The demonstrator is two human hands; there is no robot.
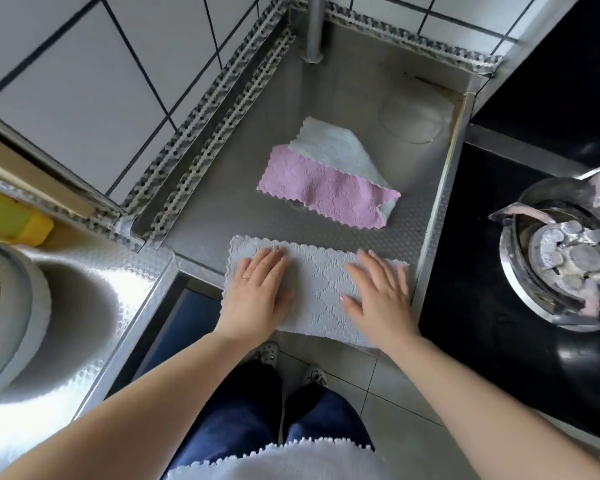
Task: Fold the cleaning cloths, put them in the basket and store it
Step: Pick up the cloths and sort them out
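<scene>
Grey cloth at the near edge of the steel table, folded into a long strip and lying flat. Left hand pressing down on its left end, fingers straight and together, gripping nothing. Right hand flat on the right end, fingers spread, likewise holding nothing. Clearly the folding step, mid-smoothing, with the crease being pressed in.

Beyond the grey cloth, toward the table's back corner: a pink cloth lying half over a pale cloth, both rumpled and by the look of it not yet folded. Another white cloth at the very bottom of view, nearer than the grey one, resting place impossible to tell.

No basket anywhere in sight, so storing looks a long way off.

Next move, most likely: pinch one short end of the grey cloth, carry it over to meet the other, keep the scalloped edges lined up, press flat again. Then on to the pink and pale pair behind.
</scene>
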